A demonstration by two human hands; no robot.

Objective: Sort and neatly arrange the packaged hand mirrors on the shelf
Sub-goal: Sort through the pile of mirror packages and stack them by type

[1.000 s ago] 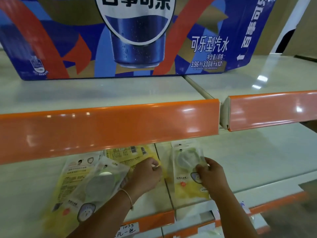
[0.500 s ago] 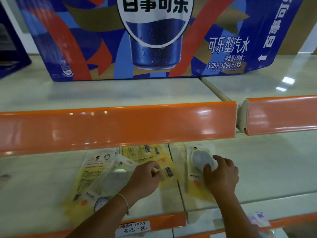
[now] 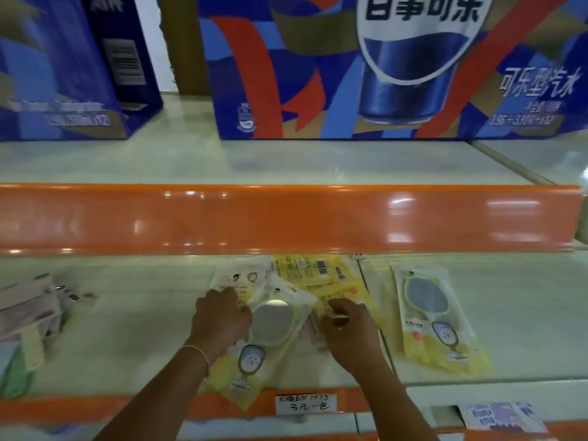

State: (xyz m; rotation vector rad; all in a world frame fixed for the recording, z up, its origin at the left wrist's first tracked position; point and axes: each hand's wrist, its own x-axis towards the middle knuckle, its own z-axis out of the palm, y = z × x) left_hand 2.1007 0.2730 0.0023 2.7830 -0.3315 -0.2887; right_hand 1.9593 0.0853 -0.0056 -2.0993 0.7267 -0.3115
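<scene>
Gripping one clear packet point(image 3: 270, 326) holding a green-rimmed mirror, both hands' point(image 3: 219, 319) fingers point(image 3: 337, 308) curl round its edges.

The left hand point(image 3: 219, 316) covers the left edge of the top mirror pack point(image 3: 270, 326), and the right hand point(image 3: 348, 332) hides part of the packs point(image 3: 321, 275) beneath. At nine o'clock, the pouches point(image 3: 28, 310) are blurred and cut off. The cola box point(image 3: 397, 65) print at twelve o'clock is cropped
</scene>
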